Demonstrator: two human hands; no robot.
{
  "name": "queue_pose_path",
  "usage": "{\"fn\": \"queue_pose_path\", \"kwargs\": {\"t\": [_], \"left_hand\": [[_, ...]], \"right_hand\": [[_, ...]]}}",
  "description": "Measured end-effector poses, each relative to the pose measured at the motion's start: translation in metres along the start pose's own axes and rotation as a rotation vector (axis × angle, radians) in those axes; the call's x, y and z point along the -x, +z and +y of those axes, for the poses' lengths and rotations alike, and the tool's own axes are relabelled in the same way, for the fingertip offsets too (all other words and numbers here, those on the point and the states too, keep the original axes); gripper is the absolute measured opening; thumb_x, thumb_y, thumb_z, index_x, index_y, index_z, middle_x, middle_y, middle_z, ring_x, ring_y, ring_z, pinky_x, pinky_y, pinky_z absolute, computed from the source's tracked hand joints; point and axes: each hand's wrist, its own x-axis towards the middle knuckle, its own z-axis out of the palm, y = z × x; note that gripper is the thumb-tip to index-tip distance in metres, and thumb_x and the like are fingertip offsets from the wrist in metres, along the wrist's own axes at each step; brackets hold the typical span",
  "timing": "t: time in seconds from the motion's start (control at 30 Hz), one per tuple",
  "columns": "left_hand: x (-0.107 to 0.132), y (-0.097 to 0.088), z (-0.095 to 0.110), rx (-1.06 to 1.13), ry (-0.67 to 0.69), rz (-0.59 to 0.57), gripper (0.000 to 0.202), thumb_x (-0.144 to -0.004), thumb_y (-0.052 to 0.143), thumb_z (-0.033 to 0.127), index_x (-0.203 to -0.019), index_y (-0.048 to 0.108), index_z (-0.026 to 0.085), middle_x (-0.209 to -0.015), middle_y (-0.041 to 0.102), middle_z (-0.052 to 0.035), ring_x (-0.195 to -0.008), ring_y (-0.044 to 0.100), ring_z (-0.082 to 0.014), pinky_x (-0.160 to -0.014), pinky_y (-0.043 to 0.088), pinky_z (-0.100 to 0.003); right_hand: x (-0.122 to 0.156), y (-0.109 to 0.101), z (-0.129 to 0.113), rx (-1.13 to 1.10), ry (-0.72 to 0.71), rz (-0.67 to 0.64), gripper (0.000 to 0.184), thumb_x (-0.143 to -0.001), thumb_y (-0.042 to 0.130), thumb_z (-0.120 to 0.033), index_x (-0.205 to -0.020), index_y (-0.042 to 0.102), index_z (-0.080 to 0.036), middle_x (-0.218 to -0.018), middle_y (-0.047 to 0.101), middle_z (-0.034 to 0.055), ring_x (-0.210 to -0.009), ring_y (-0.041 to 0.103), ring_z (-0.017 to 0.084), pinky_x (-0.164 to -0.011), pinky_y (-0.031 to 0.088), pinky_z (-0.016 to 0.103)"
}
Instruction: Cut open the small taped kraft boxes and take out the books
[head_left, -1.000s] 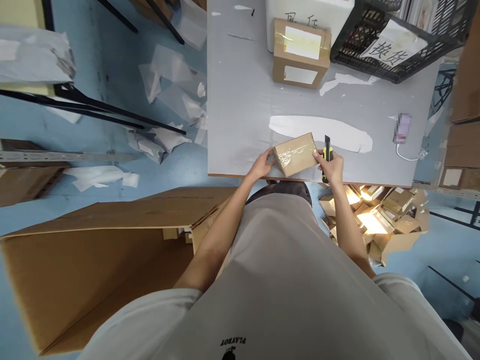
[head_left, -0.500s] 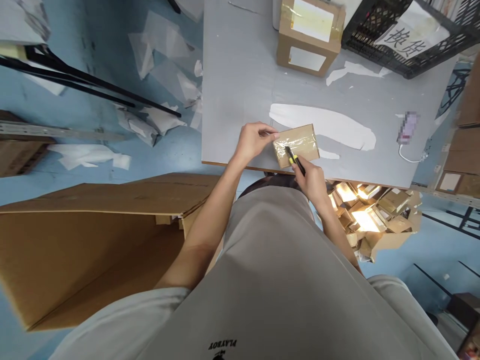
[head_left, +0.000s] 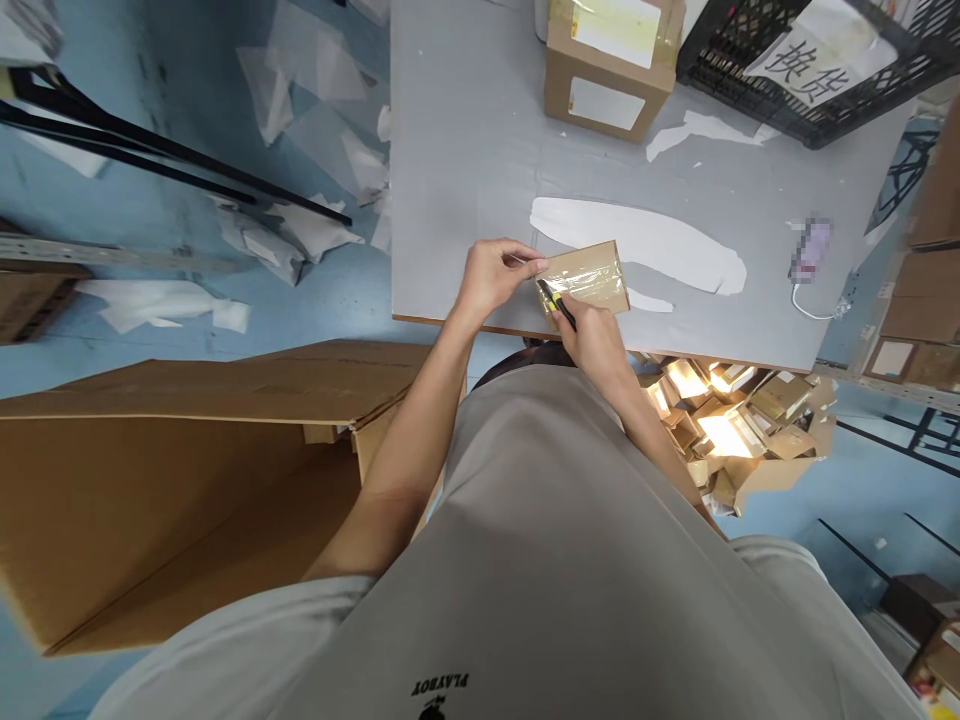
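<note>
A small cardboard box [head_left: 596, 275] with shiny clear tape across its top is at the front edge of the grey table [head_left: 465, 150]. My left hand [head_left: 495, 275] pinches the box's upper left corner between thumb and fingers. In my right hand [head_left: 596, 345] is a black and yellow utility knife [head_left: 560, 308], its tip on the taped face near the left end. Right behind the box lies a long white paper strip [head_left: 645, 240], partly covered by it.
A bigger labelled carton [head_left: 611, 105] and a black plastic crate [head_left: 750, 100] stand at the table's back. A large open cardboard box [head_left: 172, 500] is at my left; a carton full of small boxes [head_left: 787, 405] sits below the table at right. Paper scraps [head_left: 289, 235] litter the floor.
The utility knife in my right hand has moved left along the taped face, toward my left hand. My left hand keeps its hold at the corner. The whole view has shifted slightly.
</note>
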Motion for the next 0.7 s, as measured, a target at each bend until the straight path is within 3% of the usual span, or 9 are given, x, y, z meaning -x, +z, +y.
{"fn": "queue_pose_path", "kwargs": {"t": [0.37, 0.53, 0.7], "left_hand": [[0.003, 0.004, -0.003, -0.023, -0.003, 0.034, 0.021, -0.084, 0.093, 0.034, -0.097, 0.091, 0.017, -0.094, 0.087, -0.0069, -0.086, 0.079, -0.0229, -0.084, 0.067, -0.036], [0.005, 0.008, -0.005, -0.035, 0.005, 0.056, 0.018, -0.085, 0.092, 0.030, -0.097, 0.090, 0.017, -0.096, 0.086, -0.0065, -0.083, 0.077, -0.0208, -0.082, 0.064, -0.034], [0.006, 0.011, 0.000, -0.097, 0.020, 0.125, 0.014, -0.087, 0.089, 0.029, -0.097, 0.090, 0.019, -0.100, 0.087, -0.0056, -0.080, 0.073, -0.0179, -0.081, 0.062, -0.031]], "right_hand": [[-0.003, 0.001, -0.030, 0.166, 0.140, -0.096, 0.044, -0.120, 0.036, -0.017, -0.149, 0.068, -0.011, -0.133, 0.083, 0.0268, -0.120, 0.081, 0.036, -0.100, 0.061, 0.042], [0.010, 0.004, -0.029, 0.232, 0.189, -0.197, 0.046, -0.118, 0.035, -0.012, -0.145, 0.073, -0.012, -0.132, 0.082, 0.0280, -0.123, 0.082, 0.036, -0.101, 0.063, 0.042], [0.014, 0.010, -0.029, 0.201, 0.200, -0.189, 0.044, -0.117, 0.040, -0.013, -0.144, 0.075, -0.013, -0.138, 0.082, 0.0255, -0.125, 0.080, 0.034, -0.106, 0.062, 0.040]]}}
